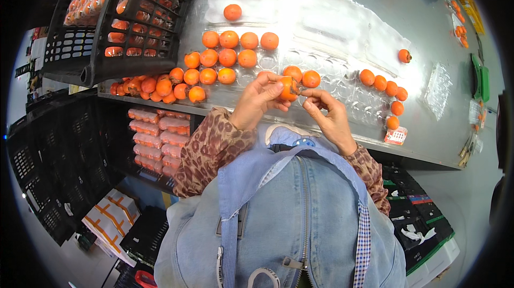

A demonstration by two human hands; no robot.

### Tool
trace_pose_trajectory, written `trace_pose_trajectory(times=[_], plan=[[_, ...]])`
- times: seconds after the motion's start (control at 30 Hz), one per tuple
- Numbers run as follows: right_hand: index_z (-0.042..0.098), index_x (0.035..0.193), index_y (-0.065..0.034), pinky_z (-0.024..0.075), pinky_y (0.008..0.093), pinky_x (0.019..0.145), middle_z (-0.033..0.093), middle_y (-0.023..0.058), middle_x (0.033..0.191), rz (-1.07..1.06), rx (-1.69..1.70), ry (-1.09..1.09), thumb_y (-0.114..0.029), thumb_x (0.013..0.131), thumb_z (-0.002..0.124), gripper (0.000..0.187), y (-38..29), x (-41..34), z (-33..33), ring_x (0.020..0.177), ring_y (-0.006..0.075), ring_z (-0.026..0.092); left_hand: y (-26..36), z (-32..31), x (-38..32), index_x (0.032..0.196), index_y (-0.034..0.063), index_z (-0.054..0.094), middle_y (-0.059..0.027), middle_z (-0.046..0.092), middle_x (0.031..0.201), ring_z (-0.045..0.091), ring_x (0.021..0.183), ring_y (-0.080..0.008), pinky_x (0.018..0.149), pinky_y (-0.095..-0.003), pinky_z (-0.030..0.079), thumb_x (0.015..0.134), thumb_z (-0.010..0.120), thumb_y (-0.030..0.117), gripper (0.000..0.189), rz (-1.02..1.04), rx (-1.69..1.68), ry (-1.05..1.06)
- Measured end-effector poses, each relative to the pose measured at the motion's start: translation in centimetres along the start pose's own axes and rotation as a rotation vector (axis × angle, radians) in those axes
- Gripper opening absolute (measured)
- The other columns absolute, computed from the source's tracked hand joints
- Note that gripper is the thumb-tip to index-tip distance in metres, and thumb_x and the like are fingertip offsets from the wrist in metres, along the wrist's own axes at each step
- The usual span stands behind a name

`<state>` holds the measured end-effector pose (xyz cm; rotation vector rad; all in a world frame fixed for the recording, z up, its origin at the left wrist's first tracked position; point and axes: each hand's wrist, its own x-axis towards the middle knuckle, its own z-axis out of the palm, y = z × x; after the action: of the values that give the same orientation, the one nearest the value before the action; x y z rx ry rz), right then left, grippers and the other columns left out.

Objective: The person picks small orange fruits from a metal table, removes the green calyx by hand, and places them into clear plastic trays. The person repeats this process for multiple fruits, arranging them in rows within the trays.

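My left hand [259,99] grips an orange persimmon [287,88], its calyx turned to the right. The fingertips of my right hand [327,113] are at that calyx, thumb and forefinger close together; whether they pinch a bit of it is too small to tell. Just beyond my hands, persimmons [311,79] sit in the cups of a clear plastic tray [335,73]. Another tray to the left holds rows of persimmons [228,57]. On the right, more persimmons [380,83] line the edges of a third clear tray [363,107].
A black plastic crate [136,18] of packed persimmons stands at the left, beside a pile of loose persimmons [148,86]. White sheets [333,14] lie along the back of the metal table [437,143]. Filled packs [160,139] are stacked below the tabletop. A label card [396,135] lies near the front edge.
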<state>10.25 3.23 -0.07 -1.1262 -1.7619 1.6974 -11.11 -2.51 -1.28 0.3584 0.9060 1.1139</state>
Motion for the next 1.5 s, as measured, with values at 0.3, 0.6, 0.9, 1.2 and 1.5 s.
trace_pose_trajectory(times=[0.3, 0.6, 0.9, 1.2, 1.5], plan=[[0.059, 0.119, -0.0033, 0.043, 0.0199, 0.063, 0.061, 0.0004, 0.089, 0.014, 0.129, 0.063, -0.015, 0.084, 0.074, 0.04, -0.5, 0.6, 0.5, 0.071, 0.0046, 0.052, -1.3, 1.5, 0.3, 0.119, 0.0029, 0.05, -0.0099, 0.054, 0.126, 0.057, 0.114, -0.0185, 0.095, -0.0315, 0.051, 0.077, 0.073, -0.007, 0.049, 0.281, 0.219, -0.022], [0.06, 0.117, -0.0016, 0.0433, 0.0206, 0.061, 0.062, 0.0019, 0.09, 0.018, 0.017, 0.02, -0.019, 0.085, 0.073, 0.039, -0.4, 0.6, 0.4, 0.068, 0.0049, 0.052, -1.4, 1.8, 0.2, 0.113, 0.0047, 0.055, -0.0089, 0.055, 0.127, 0.057, 0.116, -0.0188, 0.096, -0.0324, 0.05, 0.075, 0.072, -0.009, 0.045, 0.369, 0.479, -0.029], [0.056, 0.122, 0.0004, 0.0481, 0.0243, 0.074, 0.063, 0.0055, 0.099, 0.09, 0.156, -0.043, -0.023, 0.097, 0.058, 0.034, -0.1, 0.5, 0.1, 0.085, 0.0097, 0.059, -1.7, 1.7, 0.4, 0.114, 0.0038, 0.055, -0.0095, 0.054, 0.127, 0.056, 0.117, -0.0202, 0.096, -0.0346, 0.053, 0.075, 0.073, -0.009, 0.045, 0.343, 0.443, -0.016], [0.062, 0.113, 0.0, 0.0473, 0.0259, 0.072, 0.069, 0.0078, 0.099, 0.116, 0.089, 0.012, -0.024, 0.094, 0.062, 0.03, 0.0, 0.5, 0.2, 0.082, 0.0114, 0.061, -2.0, 1.3, 0.7, 0.116, 0.0026, 0.053, -0.0133, 0.049, 0.129, 0.053, 0.119, -0.0214, 0.096, -0.0357, 0.054, 0.075, 0.07, -0.014, 0.048, 0.22, 0.289, -0.046], [0.06, 0.116, 0.0001, 0.0449, 0.0224, 0.069, 0.064, 0.0028, 0.095, 0.128, 0.03, -0.009, -0.018, 0.085, 0.073, 0.038, -0.6, 0.5, 0.0, 0.079, 0.0084, 0.056, -2.0, 1.1, 0.8, 0.116, 0.0026, 0.052, -0.0134, 0.048, 0.131, 0.052, 0.12, -0.0217, 0.096, -0.0366, 0.053, 0.077, 0.069, -0.014, 0.046, 0.24, 0.32, -0.082]])
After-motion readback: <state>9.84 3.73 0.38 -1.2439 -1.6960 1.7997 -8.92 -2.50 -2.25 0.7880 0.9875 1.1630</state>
